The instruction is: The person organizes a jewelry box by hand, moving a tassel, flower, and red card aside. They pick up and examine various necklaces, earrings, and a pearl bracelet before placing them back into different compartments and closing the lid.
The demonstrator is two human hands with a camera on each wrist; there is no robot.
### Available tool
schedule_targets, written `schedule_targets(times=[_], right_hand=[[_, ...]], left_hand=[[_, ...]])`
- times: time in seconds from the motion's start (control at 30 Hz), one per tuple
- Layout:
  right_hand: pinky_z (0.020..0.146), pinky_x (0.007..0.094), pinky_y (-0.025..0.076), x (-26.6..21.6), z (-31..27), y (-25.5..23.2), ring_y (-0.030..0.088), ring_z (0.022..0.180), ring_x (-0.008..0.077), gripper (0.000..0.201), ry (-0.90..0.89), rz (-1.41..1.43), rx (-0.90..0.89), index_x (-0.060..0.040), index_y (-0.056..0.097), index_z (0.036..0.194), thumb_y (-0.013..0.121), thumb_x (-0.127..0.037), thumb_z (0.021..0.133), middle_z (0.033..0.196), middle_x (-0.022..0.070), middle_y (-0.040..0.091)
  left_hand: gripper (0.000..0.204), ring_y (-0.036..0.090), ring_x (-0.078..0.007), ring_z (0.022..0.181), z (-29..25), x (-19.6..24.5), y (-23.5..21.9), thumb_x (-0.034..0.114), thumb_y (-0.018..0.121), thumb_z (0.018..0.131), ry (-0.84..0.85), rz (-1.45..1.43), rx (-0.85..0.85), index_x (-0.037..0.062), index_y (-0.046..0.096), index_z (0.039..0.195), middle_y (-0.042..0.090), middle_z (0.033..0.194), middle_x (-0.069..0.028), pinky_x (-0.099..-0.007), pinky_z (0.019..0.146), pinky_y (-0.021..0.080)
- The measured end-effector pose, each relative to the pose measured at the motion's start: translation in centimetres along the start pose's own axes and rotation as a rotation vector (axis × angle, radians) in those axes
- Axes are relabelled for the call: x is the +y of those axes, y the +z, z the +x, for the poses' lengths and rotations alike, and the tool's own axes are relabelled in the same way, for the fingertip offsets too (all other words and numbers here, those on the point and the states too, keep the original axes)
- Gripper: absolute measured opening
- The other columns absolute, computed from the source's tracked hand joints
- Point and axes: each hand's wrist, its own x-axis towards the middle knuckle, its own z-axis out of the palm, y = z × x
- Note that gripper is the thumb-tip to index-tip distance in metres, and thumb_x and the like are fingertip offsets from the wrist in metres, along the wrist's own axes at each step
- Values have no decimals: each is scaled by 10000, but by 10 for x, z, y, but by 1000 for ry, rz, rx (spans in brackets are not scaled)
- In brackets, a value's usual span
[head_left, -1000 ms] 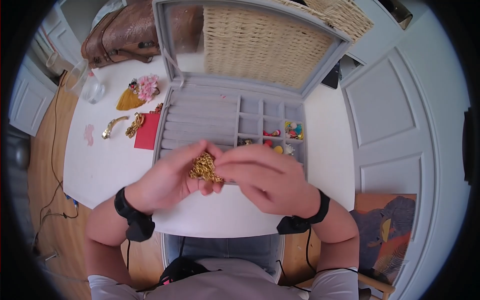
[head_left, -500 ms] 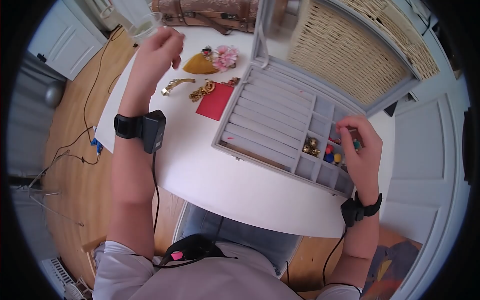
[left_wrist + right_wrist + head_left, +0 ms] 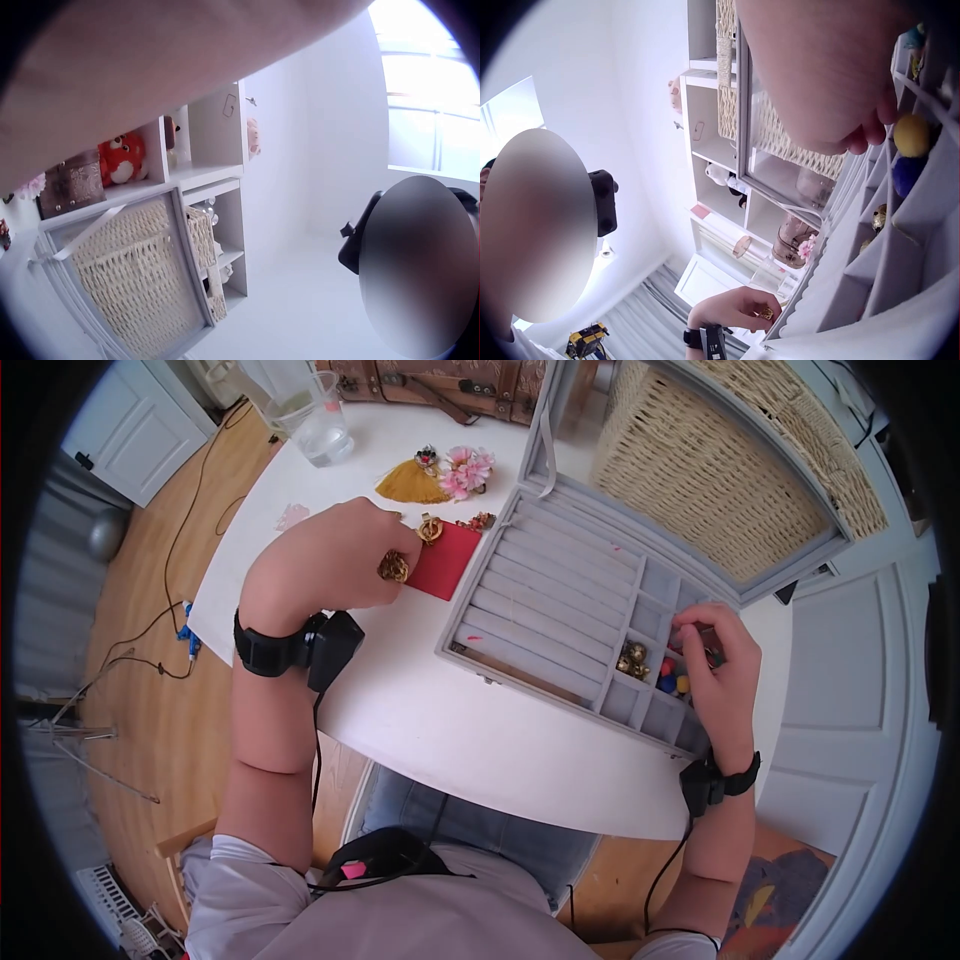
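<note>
My left hand (image 3: 335, 555) is over the left of the table, fingers curled around a gold chain (image 3: 393, 567); a gold ring-shaped piece (image 3: 430, 528) shows just past its fingers. Beside the hand lies a red card (image 3: 442, 568). In the right wrist view, gold (image 3: 766, 313) shows between the left thumb and fingers. My right hand (image 3: 722, 660), loosely curled with nothing seen in it, rests at the right compartments of a grey jewellery box (image 3: 570, 698). Gold beads (image 3: 632, 659) and coloured pom-poms (image 3: 673, 679) fill compartments beside its thumb.
The box's glass lid (image 3: 832, 545) stands raised before a woven basket (image 3: 690, 450). Behind the left hand are a mustard tassel (image 3: 410, 484), a pink flower (image 3: 467, 472) and a clear cup (image 3: 325, 442). A brown case (image 3: 400, 388) stands at the back.
One second ago both hands held gold chain in front of the box. They moved apart, the left rising toward the cup, then lowering onto the gold jewellery. The right stays at the compartments.
</note>
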Motion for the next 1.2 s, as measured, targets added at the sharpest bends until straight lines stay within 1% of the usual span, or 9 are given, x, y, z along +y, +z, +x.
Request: schedule_targets(times=[0.37, 0.5, 0.6, 0.67, 0.7, 0.73, 0.8, 0.9, 1.2], right_hand=[[744, 270, 541, 4, 5, -9, 665, 821, 168, 137, 66, -72, 53, -22, 738, 1098, 690, 37, 985, 1024, 60, 735], [785, 310, 553, 3, 2, -10, 659, 928, 212, 239, -113, -36, -109, -53, 763, 1149, 734, 39, 930, 1158, 93, 662], [873, 368, 553, -4, 0, -10, 628, 1056, 263, 334, -175, -26, -324, -87, 790, 1187, 753, 50, 885, 1245, 115, 589], [913, 384, 546, -12, -2, -8, 604, 1107, 290, 321, -206, -101, -323, -85, 797, 1159, 751, 53, 873, 1235, 110, 597], [913, 388, 547, -13, -2, -6, 601, 1111, 299, 312, -242, -146, -333, -84, 798, 1148, 751, 52, 871, 1232, 113, 594], [914, 392, 547, -14, -2, -5, 599, 1115, 307, 303, -278, -186, -345, -83, 799, 1137, 751, 51, 870, 1229, 116, 591], [927, 404, 545, -18, -2, -3, 596, 1123, 327, 280, -271, -186, -343, -67, 794, 1127, 752, 46, 874, 1222, 126, 588], [949, 415, 540, -23, -6, 0, 599, 1135, 341, 253, -251, -260, -337, -31, 788, 1121, 720, 45, 890, 1215, 139, 588], [953, 430, 533, -26, -4, 2, 602, 1103, 362, 205, -375, -343, -301, 23, 671, 1045, 698, 83, 851, 1184, 144, 609]], left_hand=[[148, 740, -344, 758, -10, 22, -1, 178, 818, 822, 14, -60, 11, 33, 793, 809, 772, 799, -139, -427, 707, 573], [139, 749, -314, 773, -9, 22, -1, 143, 837, 817, -2, -59, 116, 14, 800, 855, 777, 826, -131, -406, 749, 586], [130, 719, -357, 793, -27, 41, -6, 80, 808, 832, 364, -113, 340, 23, 773, 944, 755, 905, -158, -399, 735, 590], [70, 728, -360, 888, -73, 67, 11, 71, 804, 884, 649, -512, 167, 24, 763, 918, 746, 923, -142, -414, 800, 583], [108, 732, -371, 917, -75, 87, -7, 89, 789, 960, 627, -933, -392, -4, 762, 914, 730, 901, -172, -433, 763, 582], [186, 739, -385, 915, -75, 95, 24, 155, 775, 1027, 1205, -1001, -478, -29, 768, 999, 732, 942, -211, -460, 738, 582], [360, 632, -426, 1201, -103, 132, 71, 406, 690, 1078, 1479, -1392, -765, 95, 761, 1245, 680, 1319, -168, -609, 1009, 512], [315, 631, -446, 1186, -117, 152, 88, 342, 670, 1084, 1474, -1665, -703, 75, 766, 1220, 679, 1314, -171, -581, 988, 517], [324, 582, -417, 1178, -119, 155, 95, 370, 643, 1116, 1592, -1550, -586, 75, 772, 1144, 649, 1272, -167, -539, 997, 481]])
